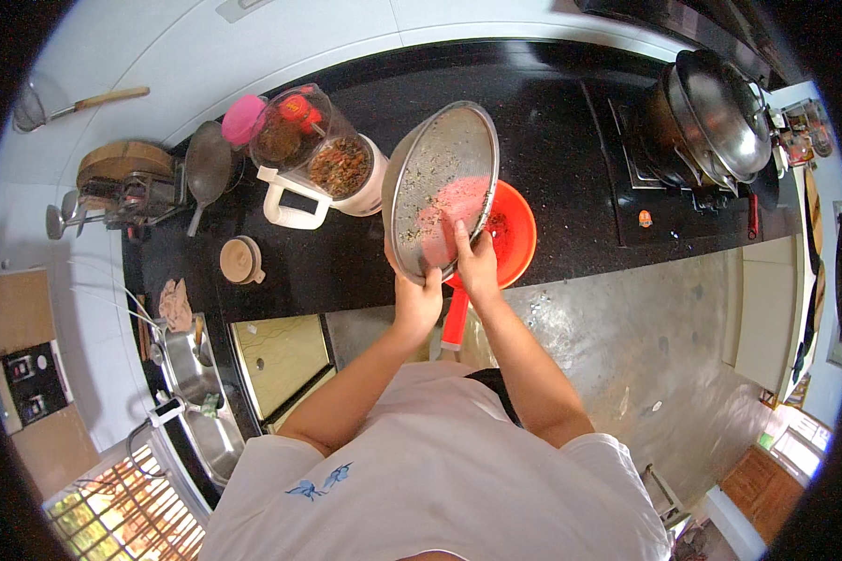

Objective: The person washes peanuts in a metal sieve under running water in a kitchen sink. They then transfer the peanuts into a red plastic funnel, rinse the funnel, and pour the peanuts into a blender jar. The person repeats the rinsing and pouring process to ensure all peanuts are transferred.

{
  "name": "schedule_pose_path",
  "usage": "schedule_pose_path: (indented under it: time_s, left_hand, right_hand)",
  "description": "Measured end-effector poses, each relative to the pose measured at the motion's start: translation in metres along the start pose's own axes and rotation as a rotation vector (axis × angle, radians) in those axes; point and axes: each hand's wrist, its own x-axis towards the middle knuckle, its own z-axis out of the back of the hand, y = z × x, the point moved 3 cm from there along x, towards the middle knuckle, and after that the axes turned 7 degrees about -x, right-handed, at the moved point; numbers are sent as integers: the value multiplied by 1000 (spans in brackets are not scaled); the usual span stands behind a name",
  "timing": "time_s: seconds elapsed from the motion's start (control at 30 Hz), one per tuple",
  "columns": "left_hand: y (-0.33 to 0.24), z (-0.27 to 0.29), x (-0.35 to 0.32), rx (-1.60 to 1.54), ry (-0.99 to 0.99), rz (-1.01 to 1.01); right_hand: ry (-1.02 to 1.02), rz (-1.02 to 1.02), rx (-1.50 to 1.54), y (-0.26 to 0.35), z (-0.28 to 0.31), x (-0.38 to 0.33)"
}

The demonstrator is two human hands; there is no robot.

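A round steel mesh strainer (440, 173) is tilted on its side above the counter, with small dark and greenish bits clinging to its mesh. My left hand (416, 301) grips its near rim from below. My right hand (478, 266) is closed on the same rim further right, its thumb lying on the inner face. Behind and partly below the strainer is a red bowl-shaped dipper (517, 234) with dark bits inside. Its red handle (456, 318) points toward me past the counter edge. The strainer hides the dipper's left part.
Left of the strainer stand a white-handled jug (295, 201) of dried reddish-brown bits and a clear container with a pink lid (243, 119). A beige cup (240, 260) sits nearer. Stacked woks (711, 117) rest on the stove at right; a steel sink (195, 369) is at left.
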Motion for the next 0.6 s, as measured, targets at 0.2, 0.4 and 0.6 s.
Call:
schedule_pose_path:
  time_s: [0.2, 0.4, 0.6]
  left_hand:
    - [-17, 8, -2, -120, 67, 232]
    - [-13, 25, -9, -216, -33, 233]
    - [-19, 34, -7, 71, -3, -8]
  right_hand:
    - [-122, 32, 32, -8, 8, 32]
    - [-215, -16, -74, -5, 24, 54]
    - [230, 208, -1134, -34, -18, 66]
